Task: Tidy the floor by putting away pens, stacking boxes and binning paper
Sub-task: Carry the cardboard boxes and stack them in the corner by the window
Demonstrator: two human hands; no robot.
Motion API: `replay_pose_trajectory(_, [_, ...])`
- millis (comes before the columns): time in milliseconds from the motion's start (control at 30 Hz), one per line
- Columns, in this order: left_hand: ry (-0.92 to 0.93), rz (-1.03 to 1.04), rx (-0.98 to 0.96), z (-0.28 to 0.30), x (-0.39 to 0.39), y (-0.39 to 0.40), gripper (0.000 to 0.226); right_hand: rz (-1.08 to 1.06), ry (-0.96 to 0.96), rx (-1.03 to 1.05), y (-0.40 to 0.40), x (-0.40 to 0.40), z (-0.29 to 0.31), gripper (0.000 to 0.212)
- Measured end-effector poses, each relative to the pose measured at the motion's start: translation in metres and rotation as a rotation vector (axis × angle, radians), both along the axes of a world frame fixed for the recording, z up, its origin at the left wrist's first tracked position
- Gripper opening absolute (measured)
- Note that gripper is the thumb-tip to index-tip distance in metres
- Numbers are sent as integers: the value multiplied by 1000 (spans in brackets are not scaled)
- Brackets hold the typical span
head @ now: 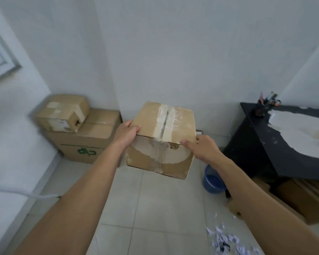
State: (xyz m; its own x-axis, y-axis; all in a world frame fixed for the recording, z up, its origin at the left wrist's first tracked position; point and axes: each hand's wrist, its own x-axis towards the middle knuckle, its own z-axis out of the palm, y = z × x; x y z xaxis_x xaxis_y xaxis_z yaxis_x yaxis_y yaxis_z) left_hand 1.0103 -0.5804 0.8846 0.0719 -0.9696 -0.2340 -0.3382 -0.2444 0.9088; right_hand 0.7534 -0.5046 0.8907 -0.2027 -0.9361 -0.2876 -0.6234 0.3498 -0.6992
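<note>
I carry a taped cardboard box (164, 126) above the tiled floor, in the middle of the view. My left hand (126, 134) grips its near left edge, thumb on top. My right hand (203, 149) grips its near right corner, thumb on the lid. In the left corner a large box with a green logo (92, 142) stands on the floor, and a smaller taped box (63, 112) lies on top of it. Torn paper scraps (226, 240) litter the floor at the lower right. A holder with pens (264, 103) stands on the black table.
A blue bucket (213, 181) sits on the floor under my right forearm. The black table (276, 144) with a worn white patch fills the right side; more cardboard boxes (300, 201) lie beneath it. White walls close the corner; a white cable (26, 193) runs along the left.
</note>
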Motion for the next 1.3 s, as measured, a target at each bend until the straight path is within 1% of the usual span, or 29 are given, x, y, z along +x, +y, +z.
replay_pose_trajectory(33, [-5, 14, -30, 14, 19, -5, 20, 11, -13, -24, -11, 16, 9, 41])
replay_pose_trajectory(100, [-13, 48, -83, 36, 49, -13, 30, 22, -31, -65, -29, 43, 23, 49])
replay_pose_trajectory(167, [-24, 79, -135, 58, 79, -19, 35, 50, -63, -117, -46, 71, 38, 50])
replay_pose_trajectory(300, [-43, 124, -218, 89, 129, -29, 32, 131, -129, -192, -72, 119, 64, 47])
replay_pose_trajectory(400, [-94, 172, -227, 100, 158, -35, 44, 182, -185, -208, -95, 147, 72, 42])
replay_pose_trajectory(467, [-112, 195, -208, 100, 177, -43, 50, 216, -195, -207, -113, 162, 74, 42])
replay_pose_trajectory(600, [-156, 222, -185, 101, 205, -75, 47, 291, -228, -205, -164, 188, 69, 45])
replay_pose_trajectory(700, [-157, 276, -175, 100, 219, -109, 48, 345, -262, -195, -212, 203, 65, 39])
replay_pose_trajectory(767, [-136, 285, -156, 100, 224, -120, 40, 375, -262, -194, -232, 210, 63, 37])
replay_pose_trajectory(833, [-160, 306, -131, 98, 233, -141, 28, 402, -276, -177, -264, 220, 57, 39])
replay_pose_trajectory(900, [-161, 342, -141, 97, 243, -158, 23, 441, -282, -167, -292, 233, 52, 43])
replay_pose_trajectory(1033, [-159, 386, -138, 84, 264, -190, 31, 476, -268, -155, -336, 259, 36, 54])
replay_pose_trajectory(1167, [-122, 390, -76, 65, 292, -237, 38, 473, -243, -116, -386, 283, 17, 57])
replay_pose_trajectory(1233, [-134, 363, -67, 54, 301, -251, 42, 484, -220, -98, -396, 288, 9, 58])
replay_pose_trajectory(1300, [-134, 329, -22, 29, 332, -299, 41, 467, -181, -66, -436, 314, -17, 62])
